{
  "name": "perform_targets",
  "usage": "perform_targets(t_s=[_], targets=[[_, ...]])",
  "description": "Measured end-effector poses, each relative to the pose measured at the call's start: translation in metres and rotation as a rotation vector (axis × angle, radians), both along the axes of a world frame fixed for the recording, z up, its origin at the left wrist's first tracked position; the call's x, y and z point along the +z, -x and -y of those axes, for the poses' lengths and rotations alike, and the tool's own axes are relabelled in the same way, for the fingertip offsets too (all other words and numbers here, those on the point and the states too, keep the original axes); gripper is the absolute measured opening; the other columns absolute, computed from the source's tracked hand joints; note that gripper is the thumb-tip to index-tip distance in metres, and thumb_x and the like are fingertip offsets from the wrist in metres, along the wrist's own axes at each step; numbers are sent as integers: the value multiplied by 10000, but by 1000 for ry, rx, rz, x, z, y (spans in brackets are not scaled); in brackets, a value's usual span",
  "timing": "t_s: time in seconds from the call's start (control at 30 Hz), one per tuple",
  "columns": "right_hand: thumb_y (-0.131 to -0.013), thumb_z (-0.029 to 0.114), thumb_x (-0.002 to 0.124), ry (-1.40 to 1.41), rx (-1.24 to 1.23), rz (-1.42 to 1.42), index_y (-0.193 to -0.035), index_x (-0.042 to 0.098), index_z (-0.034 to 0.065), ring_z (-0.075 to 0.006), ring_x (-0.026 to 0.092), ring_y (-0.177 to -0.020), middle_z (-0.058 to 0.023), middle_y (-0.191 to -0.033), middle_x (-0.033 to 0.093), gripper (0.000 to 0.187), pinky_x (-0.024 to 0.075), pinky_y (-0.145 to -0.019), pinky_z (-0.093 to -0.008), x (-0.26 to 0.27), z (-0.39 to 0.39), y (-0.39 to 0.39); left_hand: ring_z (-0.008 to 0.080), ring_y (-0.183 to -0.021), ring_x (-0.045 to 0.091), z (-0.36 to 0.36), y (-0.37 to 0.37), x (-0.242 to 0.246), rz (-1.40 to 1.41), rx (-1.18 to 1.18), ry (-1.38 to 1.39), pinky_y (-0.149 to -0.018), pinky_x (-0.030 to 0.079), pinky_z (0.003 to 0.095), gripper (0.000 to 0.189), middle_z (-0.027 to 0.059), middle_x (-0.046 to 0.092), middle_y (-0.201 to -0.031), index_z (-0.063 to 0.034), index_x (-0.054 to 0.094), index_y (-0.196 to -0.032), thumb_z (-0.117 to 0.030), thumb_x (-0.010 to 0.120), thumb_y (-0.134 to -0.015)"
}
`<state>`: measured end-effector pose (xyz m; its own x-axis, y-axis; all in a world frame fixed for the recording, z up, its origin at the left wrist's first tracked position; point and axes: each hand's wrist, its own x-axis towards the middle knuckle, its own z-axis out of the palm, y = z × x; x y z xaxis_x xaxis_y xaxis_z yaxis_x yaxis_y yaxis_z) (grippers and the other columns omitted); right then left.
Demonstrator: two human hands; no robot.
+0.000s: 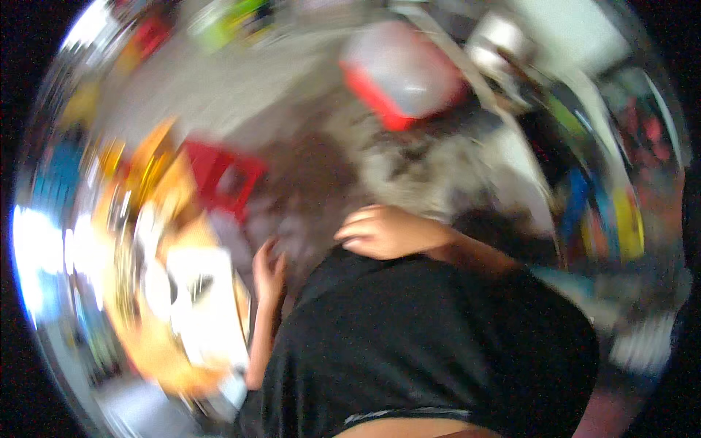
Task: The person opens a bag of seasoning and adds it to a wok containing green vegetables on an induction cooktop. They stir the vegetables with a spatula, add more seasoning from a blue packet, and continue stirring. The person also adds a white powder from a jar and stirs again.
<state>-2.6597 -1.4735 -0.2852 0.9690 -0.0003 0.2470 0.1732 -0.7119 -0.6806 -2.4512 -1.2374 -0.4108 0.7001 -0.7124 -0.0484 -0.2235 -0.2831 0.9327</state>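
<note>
The picture is blurred. My left hand (269, 271) is beside the right edge of a table with an orange-yellow top (145, 347), its fingers apart and nothing seen in them. A white rectangular thing (208, 312) lies on the table nearest to that hand, with a small dark thing on it. In front of my black shirt (432, 339) is my right hand (378, 230), back upward, fingers loosely bent and slightly apart; no object shows in it, though its palm is hidden. A red plastic stool (219, 178) stands beyond my left hand.
A red tub or box with a translucent cover (408, 74) stands on the grey floor (274, 71), which has dark, wet-looking patches. Along the right are shelves or a counter edge with mixed blurred goods, one of them yellow (627, 224). A green thing (219, 30) is at the far left.
</note>
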Motion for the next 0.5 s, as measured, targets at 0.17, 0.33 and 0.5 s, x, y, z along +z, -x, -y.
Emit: perform_targets(t_s=[0.17, 0.33, 0.5], targets=[[-823, 243, 560, 73, -20, 53, -893, 641, 52, -340, 603, -853, -152, -851, 624, 219, 476, -760, -439, -1, 24, -30, 179, -1043, 534, 18, -31, -28, -119, 63, 14, -855, 478, 298, 429, 106, 516, -1240, -37, 428, -1309, -113, 594, -921], [-839, 264, 526, 7, -172, -121, -904, 646, 53, -336, 606, -870, -145, -885, 634, 251, 473, -767, -444, -13, 44, -7, 192, -1046, 526, 67, -71, -33, -57, -59, 114, -867, 459, 306, 414, 104, 502, -1245, -48, 439, -1294, -148, 597, -925], [-858, 316, 484, 19, -613, -483, -907, 637, 67, -326, 616, -831, -154, -853, 638, 297, 475, -728, -442, -9, 101, 136, 220, -1113, 488, 159, -66, -15, -164, -210, 146, -973, 398, 329, 421, 115, 518, -1228, -32, 437, -1306, -189, 568, -939]])
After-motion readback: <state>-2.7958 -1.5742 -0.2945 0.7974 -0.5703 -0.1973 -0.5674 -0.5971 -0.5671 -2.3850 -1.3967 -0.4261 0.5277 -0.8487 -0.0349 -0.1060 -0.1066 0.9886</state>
